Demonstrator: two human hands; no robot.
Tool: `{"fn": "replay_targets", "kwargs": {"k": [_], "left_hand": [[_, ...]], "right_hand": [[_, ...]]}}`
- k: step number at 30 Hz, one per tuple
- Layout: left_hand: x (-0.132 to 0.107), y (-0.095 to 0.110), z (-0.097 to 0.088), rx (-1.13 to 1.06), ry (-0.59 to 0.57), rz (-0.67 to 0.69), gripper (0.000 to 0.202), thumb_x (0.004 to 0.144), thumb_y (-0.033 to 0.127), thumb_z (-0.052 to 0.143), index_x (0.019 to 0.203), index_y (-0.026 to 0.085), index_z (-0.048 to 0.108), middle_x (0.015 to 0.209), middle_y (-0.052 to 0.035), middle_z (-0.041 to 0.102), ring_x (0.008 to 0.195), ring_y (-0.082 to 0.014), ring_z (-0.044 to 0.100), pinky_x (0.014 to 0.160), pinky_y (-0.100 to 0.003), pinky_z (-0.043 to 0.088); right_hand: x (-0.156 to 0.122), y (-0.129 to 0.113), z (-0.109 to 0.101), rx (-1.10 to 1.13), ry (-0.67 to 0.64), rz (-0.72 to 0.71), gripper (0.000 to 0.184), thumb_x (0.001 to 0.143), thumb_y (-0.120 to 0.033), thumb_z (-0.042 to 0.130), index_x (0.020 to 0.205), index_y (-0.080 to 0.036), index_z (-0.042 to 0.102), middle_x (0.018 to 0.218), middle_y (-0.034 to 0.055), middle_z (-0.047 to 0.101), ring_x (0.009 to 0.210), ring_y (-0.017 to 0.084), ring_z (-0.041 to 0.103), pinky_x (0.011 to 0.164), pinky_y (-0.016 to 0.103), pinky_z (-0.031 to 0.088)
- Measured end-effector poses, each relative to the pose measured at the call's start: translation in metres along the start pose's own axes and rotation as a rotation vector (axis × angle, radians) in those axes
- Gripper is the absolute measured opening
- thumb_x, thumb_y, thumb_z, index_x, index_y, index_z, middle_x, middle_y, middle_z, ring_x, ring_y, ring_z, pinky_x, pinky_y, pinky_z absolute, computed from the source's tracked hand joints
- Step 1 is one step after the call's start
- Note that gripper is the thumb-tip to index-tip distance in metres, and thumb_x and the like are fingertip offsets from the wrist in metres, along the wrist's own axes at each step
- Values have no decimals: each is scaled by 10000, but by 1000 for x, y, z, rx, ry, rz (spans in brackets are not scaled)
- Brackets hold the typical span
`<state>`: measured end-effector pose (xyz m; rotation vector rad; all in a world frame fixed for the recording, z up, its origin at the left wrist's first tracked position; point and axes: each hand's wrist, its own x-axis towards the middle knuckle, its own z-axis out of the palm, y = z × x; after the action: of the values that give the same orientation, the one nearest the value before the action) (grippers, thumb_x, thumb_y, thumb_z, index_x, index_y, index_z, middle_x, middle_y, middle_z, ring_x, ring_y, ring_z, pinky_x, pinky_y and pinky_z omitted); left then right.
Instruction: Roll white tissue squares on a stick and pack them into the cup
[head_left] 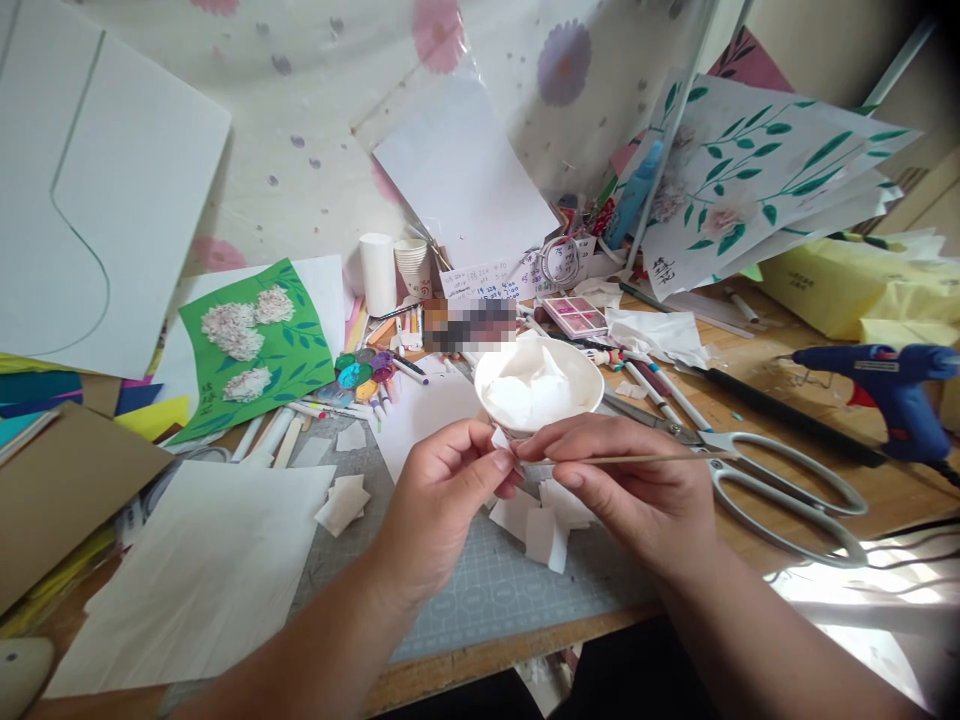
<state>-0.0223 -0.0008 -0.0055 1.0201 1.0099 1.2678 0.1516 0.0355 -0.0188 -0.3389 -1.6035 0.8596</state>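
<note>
My left hand (444, 495) is closed in a pinch on a small white paper piece (500, 438) just in front of a white paper bowl (538, 385) filled with white paper scraps. My right hand (628, 490) is closed on a thin wooden stick (645, 459) that points right, its near end meeting the paper piece. Both hands hover over a grey cutting mat (487, 585). Several small white paper squares (547, 520) lie on the mat under my right hand.
Large scissors (780, 490) lie right of my hands, with a blue glue gun (892, 390) beyond. A green card with white paper flowers (251, 345), a paint palette (364, 375), markers, paper cups (379, 272) and loose white sheets (202, 570) crowd the left and back.
</note>
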Motion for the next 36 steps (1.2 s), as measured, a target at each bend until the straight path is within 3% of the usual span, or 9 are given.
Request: {"fn": "replay_targets", "kwargs": {"k": [7,10,22,28,32,36], "left_hand": [[-1,-3,-2,40,-1,65,129,875,250,705,775,175,675,687,31,631,663,-92,577,648,-194,465],[-1,-2,-2,53,3,55,143,870,249,704,759,169,661,659,32,620,643,-93,568,628,-194,458],[1,1,0,103,78,45,150,833,233,701,712,171,638,624,25,628,613,-101,552,604,-206,443],[6,4,-3,90,157,39,176,799,231,699,667,170,599,581,34,608,562,-93,521,571,-202,424],[14,4,-1,132,220,88,187,777,235,711,652,172,587,508,58,540,497,-80,457,503,-190,360],[24,2,1,229,249,171,148,799,255,705,711,172,620,493,77,493,463,-76,407,470,-194,306]], "right_hand": [[5,0,0,-104,-95,-114,159,870,-69,693,961,-186,751,914,84,811,891,202,780,795,299,641],[5,1,0,-154,-77,-151,177,856,-40,690,972,-161,748,928,101,805,881,197,775,785,288,636],[2,10,-8,-286,162,-98,213,873,-71,694,979,-244,760,934,39,806,890,200,753,819,348,599],[7,20,-16,-514,300,-52,141,899,-134,673,950,-245,744,929,37,798,885,199,746,858,361,580],[11,20,-17,-620,325,-62,78,889,-191,676,846,-233,725,918,59,798,881,228,759,813,384,597],[12,22,-17,-563,379,-42,65,881,-222,696,819,-236,709,1009,78,777,1019,264,728,927,471,562]]}}
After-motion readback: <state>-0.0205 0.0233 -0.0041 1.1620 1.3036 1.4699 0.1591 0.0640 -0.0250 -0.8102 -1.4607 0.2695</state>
